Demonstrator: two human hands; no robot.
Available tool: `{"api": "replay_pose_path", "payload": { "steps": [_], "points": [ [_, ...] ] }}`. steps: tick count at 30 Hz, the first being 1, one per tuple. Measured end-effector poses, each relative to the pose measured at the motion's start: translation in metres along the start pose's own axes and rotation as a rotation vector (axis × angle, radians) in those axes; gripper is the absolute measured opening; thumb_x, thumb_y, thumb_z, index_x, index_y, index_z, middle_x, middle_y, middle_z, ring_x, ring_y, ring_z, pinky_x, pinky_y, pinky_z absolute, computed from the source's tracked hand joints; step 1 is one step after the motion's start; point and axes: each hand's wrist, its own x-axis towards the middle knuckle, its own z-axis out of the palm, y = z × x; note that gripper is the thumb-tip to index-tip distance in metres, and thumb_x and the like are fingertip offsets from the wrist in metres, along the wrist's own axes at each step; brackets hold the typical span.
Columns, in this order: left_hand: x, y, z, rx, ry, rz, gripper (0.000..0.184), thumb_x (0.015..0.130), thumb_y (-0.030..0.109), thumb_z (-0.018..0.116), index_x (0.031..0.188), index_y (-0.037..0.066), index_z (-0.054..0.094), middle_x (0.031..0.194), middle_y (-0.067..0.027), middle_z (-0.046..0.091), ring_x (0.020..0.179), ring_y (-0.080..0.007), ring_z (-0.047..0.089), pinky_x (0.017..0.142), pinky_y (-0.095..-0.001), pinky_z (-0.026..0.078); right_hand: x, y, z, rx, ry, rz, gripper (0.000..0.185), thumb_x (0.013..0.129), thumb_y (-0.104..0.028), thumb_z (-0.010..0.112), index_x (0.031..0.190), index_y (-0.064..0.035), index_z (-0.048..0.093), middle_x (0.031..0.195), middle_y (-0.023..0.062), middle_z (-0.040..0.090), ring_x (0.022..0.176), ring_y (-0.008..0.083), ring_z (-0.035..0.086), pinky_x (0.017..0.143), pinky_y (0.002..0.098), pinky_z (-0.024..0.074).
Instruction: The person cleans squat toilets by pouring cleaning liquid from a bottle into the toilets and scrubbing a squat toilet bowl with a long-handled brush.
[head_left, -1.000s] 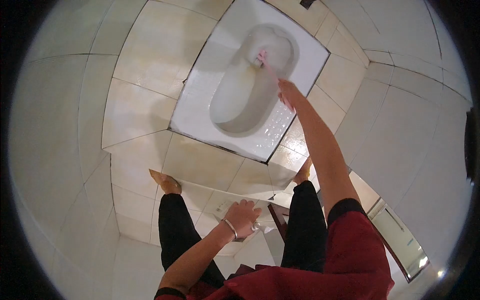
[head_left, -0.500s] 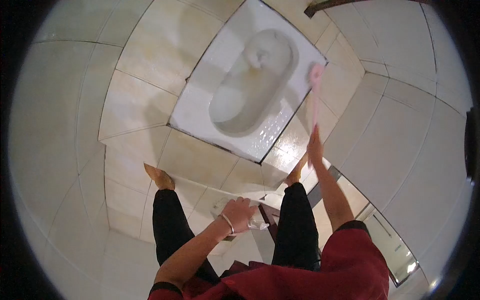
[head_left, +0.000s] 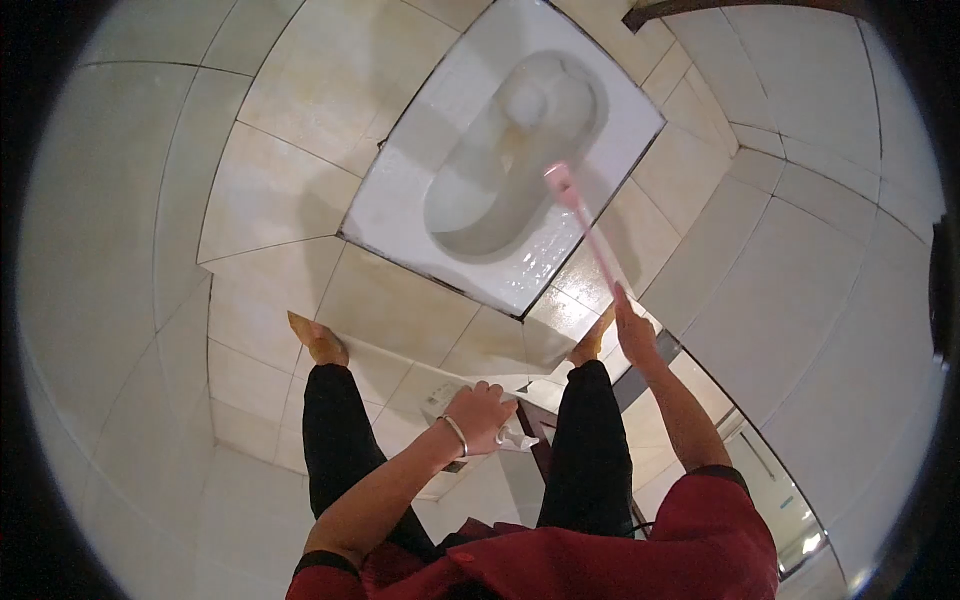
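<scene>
A pink toilet brush (head_left: 597, 250) with a long handle is in my right hand (head_left: 635, 330), fingers closed round the handle's end. Its head hangs above the right rim of a white squat toilet (head_left: 405, 200), apart from the surface as far as I can tell. My left hand (head_left: 478, 418), with a bangle on the wrist, is closed on a whitish bottle (head_left: 518, 438) held low before my body. The hand covers most of the bottle, and a white spout-like end sticks out on the right. Water lies in the toilet's bowl, with a yellowish stain along it.
Wet drops shine on the toilet's front right corner. Beige floor tiles (head_left: 400, 290) surround it, with my feet on a step edge below. Tiled walls (head_left: 790, 270) rise on both sides. A mirror-like panel (head_left: 740, 440) stands behind my right arm.
The brush head has swung left and down, from the toilet's far right corner to over its right rim. My right hand has dropped slightly. My left hand still grips the bottle.
</scene>
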Motion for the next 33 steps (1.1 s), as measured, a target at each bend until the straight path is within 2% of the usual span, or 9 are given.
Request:
{"api": "replay_pose_path", "payload": {
  "steps": [1, 6, 11, 16, 21, 23, 25, 29, 33],
  "points": [
    [0.000, -0.001, -0.001, -0.002, -0.001, 0.001, 0.043, 0.059, 0.028, 0.067, 0.096, 0.010, 0.055, 0.089, -0.0132, 0.051, 0.087, -0.0285, 0.051, 0.068, -0.0400, 0.045, -0.001, -0.023, -0.036, -0.129, -0.202, 0.029, 0.058, 0.086, -0.017, 0.040, 0.136, -0.0225, 0.012, 0.071, 0.0208, 0.059, 0.058, 0.0296, 0.060, 0.049, 0.0400, 0.0469],
    [0.002, -0.001, 0.004, 0.027, 0.026, -0.026, 0.043, 0.058, 0.026, 0.067, 0.096, 0.010, 0.055, 0.089, -0.0128, 0.051, 0.086, -0.0280, 0.051, 0.068, -0.0390, 0.045, 0.119, -0.012, -0.123, -0.214, 0.182, 0.009, 0.051, 0.089, -0.022, 0.034, 0.135, -0.0241, 0.013, 0.068, 0.0185, 0.059, 0.056, 0.0327, 0.057, 0.051, 0.0447, 0.0460],
    [-0.002, -0.001, -0.003, 0.010, 0.008, -0.037, 0.042, 0.058, 0.025, 0.066, 0.095, 0.009, 0.055, 0.089, -0.0126, 0.051, 0.086, -0.0273, 0.051, 0.068, -0.0388, 0.045, 0.084, -0.038, -0.115, -0.355, -0.243, -0.177, 0.043, 0.090, -0.033, 0.031, 0.132, -0.0260, 0.023, 0.074, 0.0192, 0.059, 0.067, 0.0338, 0.059, 0.061, 0.0440, 0.0479],
    [-0.006, -0.001, -0.004, 0.000, 0.045, -0.019, 0.043, 0.059, 0.027, 0.068, 0.095, 0.009, 0.054, 0.090, -0.0123, 0.051, 0.088, -0.0269, 0.051, 0.070, -0.0388, 0.045, 0.206, -0.024, -0.079, -0.342, 0.163, -0.282, 0.043, 0.086, -0.022, 0.038, 0.127, -0.0129, 0.032, 0.081, 0.0188, 0.061, 0.070, 0.0332, 0.060, 0.063, 0.0434, 0.0485],
    [-0.005, -0.005, -0.004, -0.016, -0.018, -0.040, 0.043, 0.058, 0.027, 0.069, 0.093, 0.008, 0.054, 0.090, -0.0127, 0.052, 0.088, -0.0270, 0.051, 0.071, -0.0384, 0.044, 0.249, -0.119, -0.090, 0.051, -0.075, -0.084, 0.038, 0.083, -0.018, 0.040, 0.120, -0.0098, 0.042, 0.085, 0.0190, 0.061, 0.071, 0.0327, 0.060, 0.064, 0.0443, 0.0482],
    [-0.007, -0.002, -0.001, -0.010, -0.001, -0.064, 0.042, 0.059, 0.027, 0.069, 0.093, 0.009, 0.054, 0.090, -0.0129, 0.052, 0.088, -0.0272, 0.051, 0.071, -0.0382, 0.044, 0.236, -0.119, -0.083, 0.221, -0.108, 0.009, 0.036, 0.085, -0.019, 0.038, 0.121, -0.0154, 0.042, 0.087, 0.0184, 0.060, 0.073, 0.0340, 0.060, 0.066, 0.0454, 0.0470],
    [-0.007, -0.001, -0.008, -0.009, -0.005, -0.042, 0.041, 0.059, 0.028, 0.068, 0.093, 0.009, 0.054, 0.090, -0.0130, 0.052, 0.087, -0.0274, 0.051, 0.071, -0.0384, 0.044, 0.203, -0.072, -0.068, -0.033, 0.266, -0.294, 0.035, 0.088, -0.024, 0.035, 0.123, -0.0206, 0.039, 0.084, 0.0172, 0.061, 0.066, 0.0327, 0.060, 0.062, 0.0437, 0.0471],
    [-0.009, -0.001, -0.006, -0.012, 0.044, -0.026, 0.042, 0.057, 0.027, 0.069, 0.092, 0.009, 0.055, 0.090, -0.0111, 0.052, 0.087, -0.0263, 0.051, 0.070, -0.0376, 0.044, 0.087, -0.034, -0.100, -0.117, 0.071, 0.060, 0.046, 0.090, -0.027, 0.035, 0.133, -0.0238, 0.020, 0.078, 0.0174, 0.060, 0.051, 0.0296, 0.056, 0.049, 0.0408, 0.0462],
    [-0.005, -0.003, -0.017, -0.023, 0.009, -0.006, 0.043, 0.059, 0.030, 0.069, 0.094, 0.009, 0.054, 0.089, -0.0124, 0.051, 0.088, -0.0273, 0.051, 0.071, -0.0383, 0.044, -0.011, -0.005, -0.017, -0.157, -0.204, -0.069, 0.052, 0.088, -0.018, 0.037, 0.135, -0.0214, 0.015, 0.074, 0.0145, 0.059, 0.062, 0.0268, 0.060, 0.053, 0.0418, 0.0465]
  ]
}}
